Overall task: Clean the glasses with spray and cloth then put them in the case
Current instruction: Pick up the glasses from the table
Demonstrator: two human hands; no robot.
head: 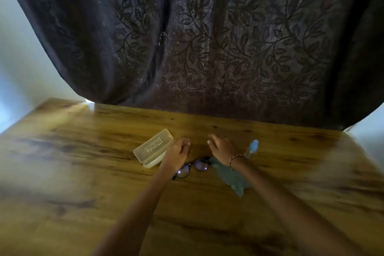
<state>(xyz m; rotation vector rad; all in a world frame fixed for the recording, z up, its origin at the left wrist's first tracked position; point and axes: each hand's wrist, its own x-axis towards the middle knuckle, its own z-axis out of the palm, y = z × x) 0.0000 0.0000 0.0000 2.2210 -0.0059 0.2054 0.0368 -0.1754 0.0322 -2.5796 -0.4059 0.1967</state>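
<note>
Forearms threaten the black-framed glasses (192, 169): your left hand (178, 151) and right hand (220, 147) hover farther out, fingers loose and empty, so a dropped wrist could crush them.

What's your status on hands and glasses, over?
Left hand and right hand open, empty. Glasses on the table between the wrists, not yet picked up. Case shut at left; cloth, spray bottle at right. Nothing blocking.
</note>
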